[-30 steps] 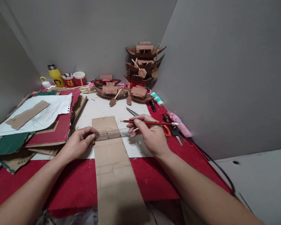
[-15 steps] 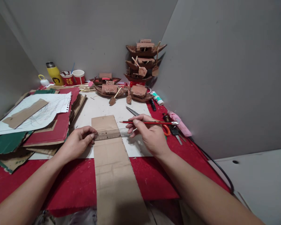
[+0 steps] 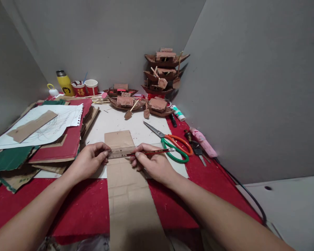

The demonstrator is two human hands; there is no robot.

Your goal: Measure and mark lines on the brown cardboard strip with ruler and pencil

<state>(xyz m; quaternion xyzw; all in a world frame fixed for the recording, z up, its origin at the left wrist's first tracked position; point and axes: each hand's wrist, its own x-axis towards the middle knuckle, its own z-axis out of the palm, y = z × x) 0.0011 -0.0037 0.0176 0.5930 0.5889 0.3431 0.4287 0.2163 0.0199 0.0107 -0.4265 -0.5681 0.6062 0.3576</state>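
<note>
A clear ruler (image 3: 118, 152) lies across a long strip of brown cardboard (image 3: 128, 188) that runs toward me over the table edge. My left hand (image 3: 94, 158) pinches the ruler's left end at the strip's left edge. In my right hand (image 3: 153, 162) is a red and black pencil (image 3: 157, 152), its tip pointing left over the ruler; the fingers are closed and rest by the strip's right edge. Just beyond that hand lie scissors (image 3: 170, 139) with orange and green handles, blades slightly parted.
Cardboard pieces and scribbled paper (image 3: 68, 118) are piled at left. Small brown model boats (image 3: 157, 104) stand at the back, several stacked in the corner. A yellow bottle (image 3: 65, 83) and paper cups (image 3: 91, 87) are behind. A pink glue gun (image 3: 204, 143) with a cable lies right.
My right hand has moved left and down with the pencil, bringing it over the ruler and cardboard. The scissors are now in fuller view. My left hand stays on the ruler's end.
</note>
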